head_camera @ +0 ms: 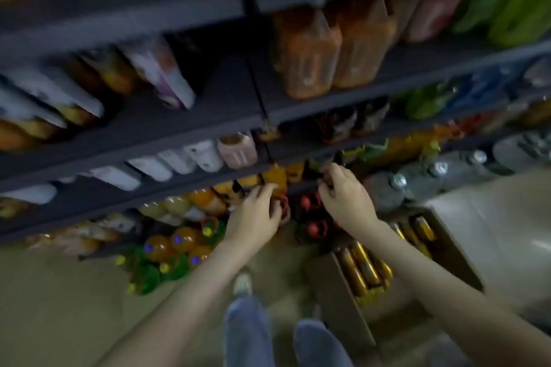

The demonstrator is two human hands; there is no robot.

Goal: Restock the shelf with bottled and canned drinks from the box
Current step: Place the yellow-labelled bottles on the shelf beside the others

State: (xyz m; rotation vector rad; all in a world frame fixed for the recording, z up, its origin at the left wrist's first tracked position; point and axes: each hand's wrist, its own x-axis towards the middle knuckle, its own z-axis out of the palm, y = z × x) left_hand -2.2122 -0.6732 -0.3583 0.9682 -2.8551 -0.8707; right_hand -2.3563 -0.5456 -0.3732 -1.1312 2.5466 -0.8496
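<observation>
The frame is blurred by motion. My left hand (256, 217) reaches to the low shelf (185, 188), fingers curled round a dark red-capped bottle (283, 207). My right hand (343, 197) is beside it, a little higher, its fingers curled over the top of another dark bottle (326, 179) at the shelf edge. More dark bottles with red caps (313, 228) stand below, between my hands. A cardboard box (337, 292) lies open on the floor under my right forearm, with several gold cans (363, 265) in it.
Orange and green bottles (179, 243) crowd the floor level on the left. Large water bottles (417, 182) stand to the right. Upper shelves hold orange jugs (307, 53) and white packs (176, 161). My legs and one shoe (243, 283) are below on the tiled floor.
</observation>
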